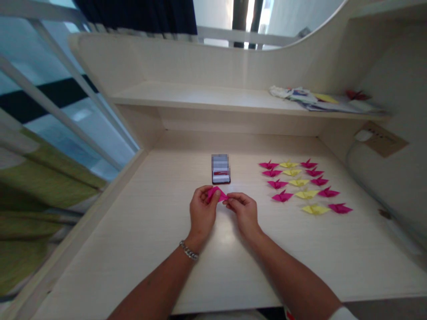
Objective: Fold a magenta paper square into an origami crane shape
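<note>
A small folded piece of pink paper (pixel 217 194) is held between both hands above the middle of the pale wooden desk (pixel 140 231). My left hand (pixel 202 211), with a metal bracelet at the wrist, pinches its left side with curled fingers. My right hand (pixel 243 211) pinches the paper's right tip with thumb and forefinger. A phone (pixel 220 173) lies on the desk just behind the hands.
Several folded paper cranes, pink (pixel 282 196) and yellow (pixel 315 209), lie in three rows on the desk to the right. A shelf (pixel 200 98) above carries papers (pixel 316 100) at its right end. White bed rails (pixel 66 115) stand at the left.
</note>
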`<state>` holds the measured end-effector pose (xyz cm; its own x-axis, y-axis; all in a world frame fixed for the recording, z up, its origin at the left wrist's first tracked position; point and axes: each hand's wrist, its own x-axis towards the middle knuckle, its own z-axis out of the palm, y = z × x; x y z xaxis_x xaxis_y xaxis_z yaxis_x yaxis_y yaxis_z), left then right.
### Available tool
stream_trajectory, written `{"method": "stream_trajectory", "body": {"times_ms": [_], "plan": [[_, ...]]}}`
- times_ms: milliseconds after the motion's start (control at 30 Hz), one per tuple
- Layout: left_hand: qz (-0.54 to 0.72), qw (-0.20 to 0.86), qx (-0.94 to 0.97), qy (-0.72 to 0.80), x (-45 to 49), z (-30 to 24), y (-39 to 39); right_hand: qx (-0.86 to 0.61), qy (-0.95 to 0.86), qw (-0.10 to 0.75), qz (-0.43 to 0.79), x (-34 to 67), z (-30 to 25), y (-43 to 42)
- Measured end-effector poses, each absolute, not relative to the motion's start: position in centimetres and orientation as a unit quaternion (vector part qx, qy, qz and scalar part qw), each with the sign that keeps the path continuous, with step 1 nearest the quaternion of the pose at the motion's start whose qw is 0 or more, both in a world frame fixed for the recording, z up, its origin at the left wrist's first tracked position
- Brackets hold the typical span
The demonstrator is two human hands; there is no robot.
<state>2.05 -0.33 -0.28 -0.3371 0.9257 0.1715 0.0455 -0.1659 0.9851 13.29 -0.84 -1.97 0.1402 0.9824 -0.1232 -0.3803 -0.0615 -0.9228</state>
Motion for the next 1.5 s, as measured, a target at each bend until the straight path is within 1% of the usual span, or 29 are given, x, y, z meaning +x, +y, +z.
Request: {"method": "stream_trajectory", "body": {"times_ms": [100,333,600,700,800,967,1100,1233,1367,1500], "plan": [[0.606,0.372,0.451,0.539,2.0,-0.2,-0.3,-0.453,-0.322,0.597,0.579,13.4,-1.6,-0.8],[0.586,0.412,0.463,0.522,1.8,-1.3,0.1,-0.489,-0.414,0.563,0.522,13.5,-1.9,-0.6],[0.577,0.432,0.453,0.525,1.1,-1.2,0.7,-0.477,-0.362,0.543,0.588,13.9,-2.0,-0.5],[0.550,0.451,0.469,0.523,1.0,-1.2,0.7,-0.495,-0.381,0.536,0.568,14.4,-1.8,-0.2],[0.511,0.482,0.503,0.504,0.9,-1.4,0.5,-0.482,-0.430,0.524,0.555,14.9,-1.9,0.1],[0.448,0.524,0.564,0.454,0.8,-1.4,0.2,-0.441,-0.478,0.503,0.570,15.7,-2.2,0.4],[0.424,0.546,0.567,0.448,0.8,-0.6,0.0,-0.427,-0.489,0.488,0.584,16.2,-2.1,0.6],[0.422,0.577,0.552,0.428,0.8,0.0,-0.1,-0.426,-0.519,0.462,0.580,16.5,-1.8,0.5],[0.424,0.592,0.524,0.442,0.6,-0.2,0.0,-0.408,-0.532,0.436,0.600,16.6,-1.6,0.4],[0.454,0.592,0.507,0.431,0.4,-0.3,0.1,-0.423,-0.533,0.444,0.583,16.7,-1.6,0.3]]}}
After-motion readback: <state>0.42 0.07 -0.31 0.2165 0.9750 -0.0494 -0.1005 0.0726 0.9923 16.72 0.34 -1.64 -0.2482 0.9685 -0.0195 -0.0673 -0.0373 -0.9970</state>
